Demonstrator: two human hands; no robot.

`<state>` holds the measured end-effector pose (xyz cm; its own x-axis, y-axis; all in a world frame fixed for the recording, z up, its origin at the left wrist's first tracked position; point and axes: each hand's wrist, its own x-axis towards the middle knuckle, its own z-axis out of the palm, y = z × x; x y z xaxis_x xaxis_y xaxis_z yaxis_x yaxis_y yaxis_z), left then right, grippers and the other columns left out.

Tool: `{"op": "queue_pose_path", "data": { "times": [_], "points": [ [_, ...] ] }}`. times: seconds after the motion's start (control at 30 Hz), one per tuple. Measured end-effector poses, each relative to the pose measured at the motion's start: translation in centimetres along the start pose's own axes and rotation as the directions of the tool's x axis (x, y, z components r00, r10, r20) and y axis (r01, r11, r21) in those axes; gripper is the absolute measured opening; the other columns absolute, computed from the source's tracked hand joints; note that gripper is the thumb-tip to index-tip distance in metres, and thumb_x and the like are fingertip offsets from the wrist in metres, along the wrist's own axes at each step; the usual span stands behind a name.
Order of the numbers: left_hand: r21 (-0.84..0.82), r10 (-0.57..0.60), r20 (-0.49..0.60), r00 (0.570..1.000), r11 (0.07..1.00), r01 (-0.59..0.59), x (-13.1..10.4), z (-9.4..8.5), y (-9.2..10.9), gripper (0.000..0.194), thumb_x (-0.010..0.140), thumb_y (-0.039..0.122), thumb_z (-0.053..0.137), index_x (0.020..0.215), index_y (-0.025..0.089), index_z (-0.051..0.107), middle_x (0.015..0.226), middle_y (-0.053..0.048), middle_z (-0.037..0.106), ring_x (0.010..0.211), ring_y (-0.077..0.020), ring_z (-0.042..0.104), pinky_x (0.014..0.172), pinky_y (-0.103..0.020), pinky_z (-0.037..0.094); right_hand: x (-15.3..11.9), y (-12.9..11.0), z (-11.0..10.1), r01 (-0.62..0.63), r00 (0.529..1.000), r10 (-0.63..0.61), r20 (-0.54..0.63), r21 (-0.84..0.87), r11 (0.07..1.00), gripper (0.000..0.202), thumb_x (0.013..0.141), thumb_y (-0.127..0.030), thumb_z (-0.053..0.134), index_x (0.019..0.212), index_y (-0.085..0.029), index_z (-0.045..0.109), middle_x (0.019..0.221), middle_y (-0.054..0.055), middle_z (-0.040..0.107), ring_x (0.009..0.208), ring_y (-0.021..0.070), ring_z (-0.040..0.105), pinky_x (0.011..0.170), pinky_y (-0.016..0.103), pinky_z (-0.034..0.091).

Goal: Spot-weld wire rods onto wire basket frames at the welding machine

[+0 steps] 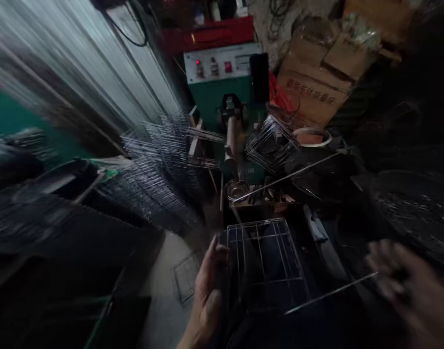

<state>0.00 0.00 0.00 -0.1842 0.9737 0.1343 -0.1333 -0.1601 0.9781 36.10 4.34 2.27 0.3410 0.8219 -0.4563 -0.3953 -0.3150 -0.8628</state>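
Observation:
A rectangular wire rack (pixel 258 281) with a few crossbars stands tilted in front of my body. My left hand (pixel 209 286) is at its left edge, fingers curled on the wire and thumb lower down. At the lower right my right hand (pixel 407 276) is smeared by motion, its fingers curled. A thin metal rod (pixel 331 293) runs from the rack's lower right corner to those fingers, which seem to pinch its end. Beyond the rack stands a green welding machine (pixel 222 99) with a switch panel and a pale cylindrical arm. A small metal bowl (pixel 236 189) sits beneath that arm.
Stacked wire racks (pixel 160 160) stand on the left, more wire frames (pixel 273 145) right of the machine. A long rod (pixel 291 175) slants across the bench. Another wire frame (pixel 187 276) lies on the floor. Cardboard boxes (pixel 316 82) are at the back right; a dark tray (pixel 418 208) holds small metal pieces.

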Motion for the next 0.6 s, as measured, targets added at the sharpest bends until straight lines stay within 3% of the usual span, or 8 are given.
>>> {"op": "queue_pose_path", "data": {
  "times": [0.07,0.13,0.23,0.33,0.43,0.5,0.6],
  "points": [
    [0.004,-0.036,-0.115,0.993,0.999,0.037,-1.2,0.5,0.1,0.075,0.088,0.065,0.052,0.152,0.033,0.033,0.116,-0.008,0.061,0.068,-0.0122,0.059,0.064,-0.027,0.053,-1.5,4.2,1.3,-0.048,0.974,0.066,0.218,-0.088,0.995,0.049,0.073,-0.063,0.078,0.073,-0.019,0.057,0.069,-0.001,0.056,0.04,0.0074,0.044,0.035,0.02,0.041],
    [0.054,-0.074,-0.225,0.971,0.995,0.088,-2.0,0.7,0.0,0.068,0.091,0.058,0.052,0.152,0.031,0.035,0.11,-0.006,0.063,0.059,-0.0084,0.054,0.059,-0.024,0.05,-2.5,7.3,2.1,-0.009,0.917,0.091,0.389,-0.209,0.978,0.049,0.082,-0.064,0.068,0.069,-0.019,0.055,0.065,-0.001,0.054,0.041,0.0082,0.044,0.038,0.022,0.044],
    [0.21,-0.119,-0.385,0.915,0.955,0.212,-1.9,0.1,-0.8,0.058,0.092,0.045,0.059,0.145,0.025,0.047,0.097,-0.003,0.068,0.063,-0.0092,0.058,0.06,-0.021,0.05,-2.7,8.9,2.6,0.202,0.826,0.066,0.56,-0.402,0.893,0.037,0.091,-0.058,0.061,0.096,-0.021,0.065,0.077,0.002,0.062,0.051,0.0126,0.054,0.047,0.024,0.049],
    [0.35,-0.091,-0.314,0.945,0.914,0.204,-0.7,-1.1,-2.3,0.05,0.09,0.044,0.059,0.134,0.02,0.06,0.111,-0.008,0.071,0.098,-0.0206,0.067,0.087,-0.031,0.055,-1.6,8.6,3.7,0.461,0.799,-0.093,0.594,-0.506,0.729,0.051,0.093,-0.053,0.059,0.136,-0.026,0.053,0.087,0.003,0.068,0.075,0.0209,0.067,0.062,0.028,0.056],
    [0.475,-0.03,-0.277,0.961,0.865,0.164,0.6,-2.2,-4.1,0.047,0.09,0.04,0.056,0.131,0.019,0.062,0.129,-0.01,0.065,0.123,-0.0262,0.058,0.109,-0.041,0.043,0.1,8.9,5.4,0.654,0.74,-0.29,0.607,-0.546,0.524,0.051,0.096,-0.048,0.051,0.143,-0.026,0.049,0.105,0.005,0.071,0.1,0.0254,0.068,0.084,0.034,0.056],
    [0.506,-0.028,-0.263,0.964,0.847,0.163,1.1,-2.8,-5.3,0.045,0.091,0.037,0.054,0.131,0.018,0.062,0.129,-0.011,0.065,0.123,-0.0262,0.058,0.109,-0.042,0.043,1.3,9.9,6.0,0.707,0.704,-0.367,0.608,-0.544,0.452,0.046,0.098,-0.046,0.047,0.138,-0.025,0.054,0.121,0.006,0.068,0.113,0.0269,0.064,0.095,0.037,0.052],
    [0.49,-0.077,-0.214,0.974,0.854,0.175,1.3,-3.5,-7.3,0.046,0.091,0.037,0.053,0.131,0.015,0.062,0.119,-0.011,0.068,0.112,-0.0246,0.063,0.101,-0.039,0.048,3.0,12.2,5.8,0.71,0.701,-0.383,0.602,-0.532,0.461,0.045,0.099,-0.047,0.043,0.134,-0.022,0.059,0.131,0.008,0.064,0.123,0.0277,0.059,0.105,0.041,0.047]
  ]
}}
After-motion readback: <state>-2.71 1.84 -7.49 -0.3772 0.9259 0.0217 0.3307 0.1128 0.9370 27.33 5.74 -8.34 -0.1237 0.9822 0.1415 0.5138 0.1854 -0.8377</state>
